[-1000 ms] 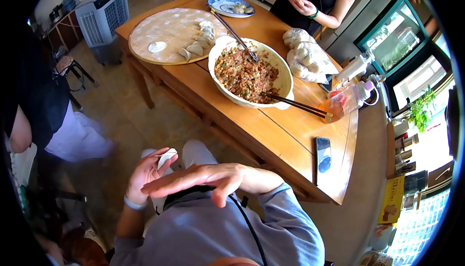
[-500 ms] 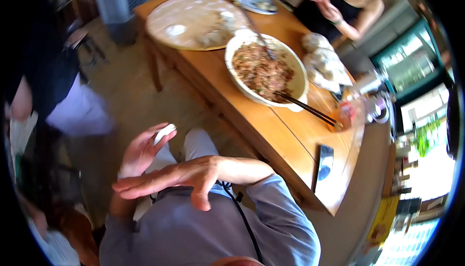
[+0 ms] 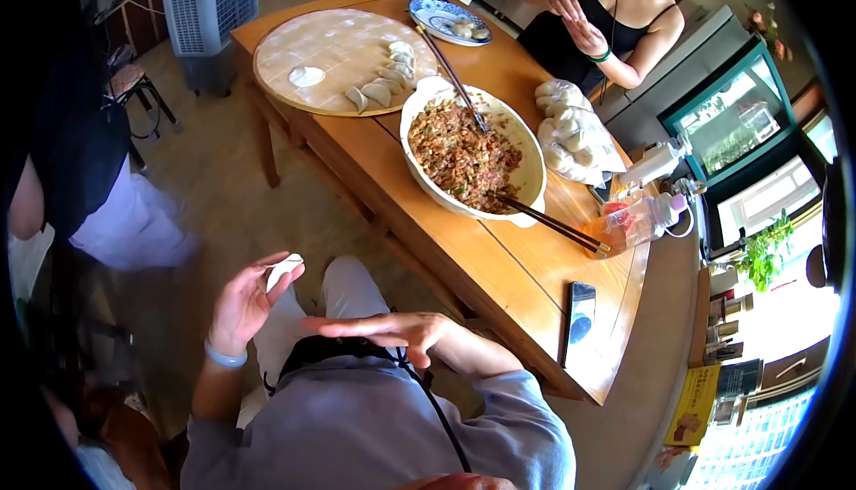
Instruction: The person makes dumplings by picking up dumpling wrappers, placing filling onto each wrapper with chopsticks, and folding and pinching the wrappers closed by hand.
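My left hand (image 3: 242, 304), with a pale band on its wrist, pinches a white dumpling wrapper (image 3: 283, 271) that looks folded, between thumb and fingers above my lap. My right hand (image 3: 392, 328) is apart from it, in front of my waist, fingers stretched out and holding nothing. On the table beyond, a white bowl (image 3: 538, 182) contains minced filling (image 3: 459, 151) with two pairs of chopsticks (image 3: 557, 228) in it. Shaped dumplings (image 3: 382, 89) and one flat wrapper (image 3: 307, 76) lie on a floured round board (image 3: 330, 35).
Across the wooden table (image 3: 481, 249), a person (image 3: 615, 17) holds both hands together. Also on it are a blue-patterned plate (image 3: 432, 13), a bag of dough balls (image 3: 575, 133), a bottle (image 3: 637, 222) and a phone (image 3: 580, 316). Another person (image 3: 134, 214) stands at left.
My right hand has moved right, away from my left wrist. My left hand keeps its pinch on the wrapper. The view has shifted slightly and is sharper.
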A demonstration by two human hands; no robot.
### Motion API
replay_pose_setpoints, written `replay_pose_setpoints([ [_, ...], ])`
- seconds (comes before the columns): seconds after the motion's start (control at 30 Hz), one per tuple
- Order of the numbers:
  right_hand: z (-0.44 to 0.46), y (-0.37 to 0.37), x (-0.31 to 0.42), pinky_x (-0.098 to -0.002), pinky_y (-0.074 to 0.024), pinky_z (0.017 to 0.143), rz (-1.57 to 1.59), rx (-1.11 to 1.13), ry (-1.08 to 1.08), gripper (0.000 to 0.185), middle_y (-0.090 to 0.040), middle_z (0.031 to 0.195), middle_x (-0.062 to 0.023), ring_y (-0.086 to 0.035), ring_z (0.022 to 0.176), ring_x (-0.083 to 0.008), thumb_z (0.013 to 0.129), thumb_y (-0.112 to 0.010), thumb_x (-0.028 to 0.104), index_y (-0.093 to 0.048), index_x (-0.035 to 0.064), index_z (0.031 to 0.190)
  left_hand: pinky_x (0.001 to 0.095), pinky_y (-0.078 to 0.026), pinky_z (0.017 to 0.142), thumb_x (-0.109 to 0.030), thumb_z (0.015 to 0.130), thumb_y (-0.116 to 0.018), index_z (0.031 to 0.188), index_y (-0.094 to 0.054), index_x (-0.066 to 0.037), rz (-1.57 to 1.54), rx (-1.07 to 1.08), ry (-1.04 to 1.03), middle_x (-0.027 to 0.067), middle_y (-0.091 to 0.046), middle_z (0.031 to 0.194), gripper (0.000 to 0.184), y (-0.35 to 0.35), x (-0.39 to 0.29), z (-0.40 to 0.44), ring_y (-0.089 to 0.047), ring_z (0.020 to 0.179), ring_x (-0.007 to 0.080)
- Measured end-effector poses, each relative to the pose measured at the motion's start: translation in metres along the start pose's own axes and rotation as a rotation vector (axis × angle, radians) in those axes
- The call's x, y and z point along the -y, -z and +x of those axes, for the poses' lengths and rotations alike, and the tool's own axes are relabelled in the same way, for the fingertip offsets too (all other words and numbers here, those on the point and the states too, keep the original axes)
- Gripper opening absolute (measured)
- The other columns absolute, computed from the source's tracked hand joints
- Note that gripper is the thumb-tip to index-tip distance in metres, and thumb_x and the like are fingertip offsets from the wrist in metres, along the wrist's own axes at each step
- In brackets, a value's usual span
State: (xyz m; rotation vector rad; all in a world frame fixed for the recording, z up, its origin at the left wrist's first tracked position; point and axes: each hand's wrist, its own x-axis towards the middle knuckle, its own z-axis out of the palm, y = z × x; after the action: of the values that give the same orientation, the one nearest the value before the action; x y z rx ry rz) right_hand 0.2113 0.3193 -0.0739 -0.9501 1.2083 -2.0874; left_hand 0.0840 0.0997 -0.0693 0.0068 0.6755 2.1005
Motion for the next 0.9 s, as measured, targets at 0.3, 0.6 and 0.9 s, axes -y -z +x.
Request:
replay_pose_setpoints([
  [0.3,-0.057,-0.027,0.0,-0.0426,0.0007,0.107,-0.029,-0.437,0.059,0.11,-0.01,0.146,-0.0192,-0.003,0.136,-0.0291,0.063,-0.055,0.073,-0.02,0.0008,0.139,0.0349,-0.043,0.098,-0.007,0.09,-0.033,0.119,-0.038,0.016,-0.096,-0.02,0.027,0.029,-0.044,0.121,0.038,0.001,0.005,0.005,-0.043,0.117,0.0382],
  [0.6,-0.049,-0.021,-0.006,-0.0429,0.0007,0.107,-0.026,-0.356,0.104,0.11,-0.01,0.145,-0.0212,-0.004,0.136,-0.0291,0.064,-0.057,0.071,-0.022,-0.0033,0.137,0.0335,-0.043,0.097,-0.007,0.09,-0.036,0.117,-0.04,0.016,-0.096,-0.016,0.033,0.0279,-0.046,0.12,0.036,-0.006,0.007,0.0,-0.043,0.117,0.0371],
  [0.9,-0.018,-0.012,0.023,-0.0416,-0.0004,0.108,-0.012,-0.205,0.046,0.113,-0.013,0.145,-0.0198,-0.004,0.136,-0.0273,0.059,-0.064,0.068,-0.022,-0.0036,0.137,0.031,-0.044,0.096,-0.008,0.09,-0.034,0.119,-0.04,0.015,0.081,0.063,0.103,0.0258,-0.046,0.121,0.037,-0.008,-0.006,0.005,-0.046,0.116,0.0333],
])
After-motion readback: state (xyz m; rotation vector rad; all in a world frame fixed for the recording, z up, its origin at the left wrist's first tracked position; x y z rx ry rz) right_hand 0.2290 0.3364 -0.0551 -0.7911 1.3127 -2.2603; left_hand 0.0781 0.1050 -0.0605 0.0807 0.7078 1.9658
